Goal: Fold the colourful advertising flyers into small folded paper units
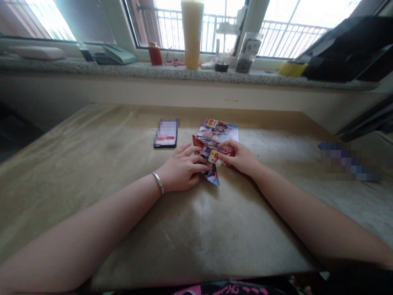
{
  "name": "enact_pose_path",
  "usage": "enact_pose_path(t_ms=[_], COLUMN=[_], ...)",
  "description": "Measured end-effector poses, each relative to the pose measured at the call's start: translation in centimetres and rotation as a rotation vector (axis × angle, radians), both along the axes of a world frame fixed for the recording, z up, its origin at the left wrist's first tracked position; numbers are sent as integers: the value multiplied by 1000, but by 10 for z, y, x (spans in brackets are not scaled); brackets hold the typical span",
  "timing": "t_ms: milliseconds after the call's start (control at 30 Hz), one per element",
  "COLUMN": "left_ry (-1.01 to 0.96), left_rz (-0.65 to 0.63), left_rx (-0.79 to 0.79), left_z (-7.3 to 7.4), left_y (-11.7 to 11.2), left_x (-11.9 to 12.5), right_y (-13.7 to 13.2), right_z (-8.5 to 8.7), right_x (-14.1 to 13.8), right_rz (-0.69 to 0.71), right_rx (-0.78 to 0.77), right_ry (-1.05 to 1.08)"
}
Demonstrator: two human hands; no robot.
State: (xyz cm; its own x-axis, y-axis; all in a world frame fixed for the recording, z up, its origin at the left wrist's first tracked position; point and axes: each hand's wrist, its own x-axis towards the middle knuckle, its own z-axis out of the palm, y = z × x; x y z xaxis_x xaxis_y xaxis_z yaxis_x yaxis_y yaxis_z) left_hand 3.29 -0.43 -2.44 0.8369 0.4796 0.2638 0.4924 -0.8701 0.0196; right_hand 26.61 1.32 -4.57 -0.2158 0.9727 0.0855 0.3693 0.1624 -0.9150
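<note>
A colourful printed paper (211,157), partly folded, lies on the table (92,164) between my hands. My left hand (181,169), with a silver bracelet on the wrist, rests with fingers stretched flat, pressing the paper's left side. My right hand (241,157) pinches a folded flap of the paper with a yellow label. Just behind lies a second colourful printed sheet (219,130), flat on the table.
A black phone (166,133) lies left of the sheets. A blurred dark object (346,159) sits at the right. The stone windowsill (123,70) behind holds a tall yellowish cup (192,32), a red bottle (155,54), a jar (249,52) and a dark device (346,49).
</note>
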Motion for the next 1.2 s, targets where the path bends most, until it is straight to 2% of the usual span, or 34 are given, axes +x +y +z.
enact_pose_path(t_ms=[167,300,500,667,733,900,1067,1200], left_ry=[23,6,-120,-219,-212,-173,-156,-226], left_rz=[-25,20,140,360,407,451,445,437], left_rx=[-5,17,85,-4,-62,-146,-165,-226], left_z=[-1,-4,-7,-12,-14,-15,-13,-11], left_y=[-6,-4,6,6,6,8,9,11], left_x=[4,5,-1,-1,-1,-2,-2,-1], right_y=[3,4,5,6,5,1,-3,-5], right_z=[-9,-10,-9,-12,-12,-7,-1,0], right_x=[-3,-1,3,5,4,2,1,-1], right_rz=[-43,-96,-161,-101,-93,-38,60,51], right_rx=[-22,53,151,117,109,127,219,242], right_ry=[142,40,-93,-60,-56,-65,-166,-196])
